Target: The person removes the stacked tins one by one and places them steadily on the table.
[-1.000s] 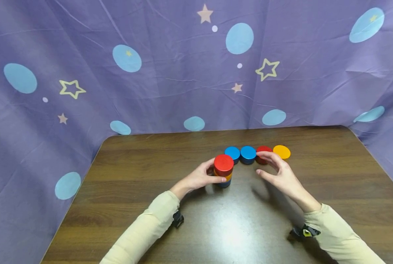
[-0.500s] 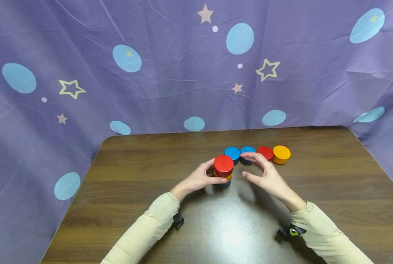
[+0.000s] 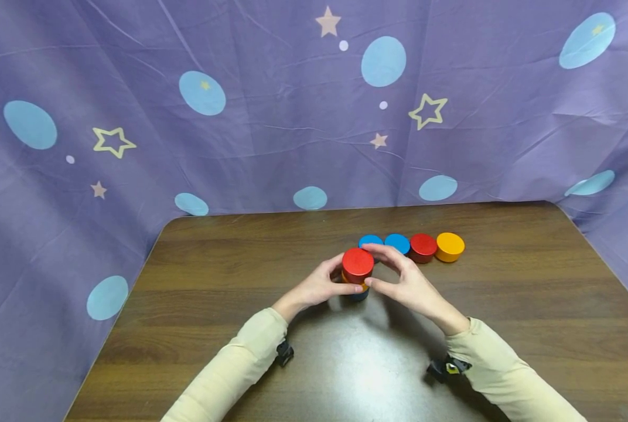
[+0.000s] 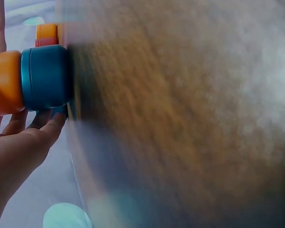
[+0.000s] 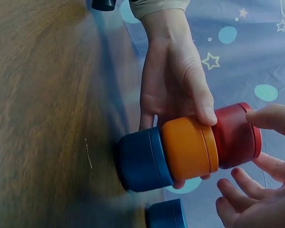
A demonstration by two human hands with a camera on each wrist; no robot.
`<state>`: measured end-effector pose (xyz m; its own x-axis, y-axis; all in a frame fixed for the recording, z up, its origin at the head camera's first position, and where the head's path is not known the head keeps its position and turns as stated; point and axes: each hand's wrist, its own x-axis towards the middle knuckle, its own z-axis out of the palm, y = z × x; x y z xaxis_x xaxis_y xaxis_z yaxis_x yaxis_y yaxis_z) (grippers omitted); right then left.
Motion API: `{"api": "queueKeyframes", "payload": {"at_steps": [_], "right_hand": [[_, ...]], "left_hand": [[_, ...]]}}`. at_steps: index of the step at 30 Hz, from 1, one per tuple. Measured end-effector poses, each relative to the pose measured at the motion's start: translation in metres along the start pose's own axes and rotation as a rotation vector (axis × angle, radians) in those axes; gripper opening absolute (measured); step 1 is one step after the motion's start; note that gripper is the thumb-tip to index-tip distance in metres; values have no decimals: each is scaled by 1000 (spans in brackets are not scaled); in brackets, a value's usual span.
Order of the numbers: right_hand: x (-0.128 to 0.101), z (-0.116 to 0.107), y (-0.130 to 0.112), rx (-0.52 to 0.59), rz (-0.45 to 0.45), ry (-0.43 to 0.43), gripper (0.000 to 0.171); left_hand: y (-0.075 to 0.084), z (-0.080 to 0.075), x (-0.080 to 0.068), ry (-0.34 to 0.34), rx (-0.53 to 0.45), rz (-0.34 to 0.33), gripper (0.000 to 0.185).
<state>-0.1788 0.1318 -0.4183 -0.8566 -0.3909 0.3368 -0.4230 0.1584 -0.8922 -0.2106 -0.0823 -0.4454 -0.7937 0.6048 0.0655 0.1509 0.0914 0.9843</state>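
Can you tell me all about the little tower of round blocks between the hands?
The tower of three round painted blocks stands upright on the brown wooden table: blue at the bottom, orange in the middle, red on top. They look smooth and slightly glossy. The left hand grips the orange block; the right hand curls around the red one, its thumb near the rim.

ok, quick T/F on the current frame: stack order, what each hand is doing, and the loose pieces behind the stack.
1. The stack runs blue, orange, red from bottom to top. True.
2. The left hand holds the stack. True.
3. The right hand rests flat on the table. False: it is at the stack's red top, fingers curled.
4. Six loose pieces sit behind the stack. False: four, two blue, one red, one orange.
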Motion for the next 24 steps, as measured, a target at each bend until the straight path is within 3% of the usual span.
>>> {"api": "queueKeyframes", "payload": {"at_steps": [5, 11, 18, 24], "right_hand": [[4, 4, -1, 10, 19, 1, 59], [7, 7, 0, 30, 64, 17, 54], [6, 8, 1, 72, 66, 57, 50], [5, 6, 3, 138, 85, 67, 48]], "left_hand": [[4, 1, -1, -4, -6, -10, 60], [24, 3, -6, -7, -14, -27, 57], [0, 0, -2, -12, -5, -7, 59], [-3, -2, -1, -19, 9, -13, 62]]}}
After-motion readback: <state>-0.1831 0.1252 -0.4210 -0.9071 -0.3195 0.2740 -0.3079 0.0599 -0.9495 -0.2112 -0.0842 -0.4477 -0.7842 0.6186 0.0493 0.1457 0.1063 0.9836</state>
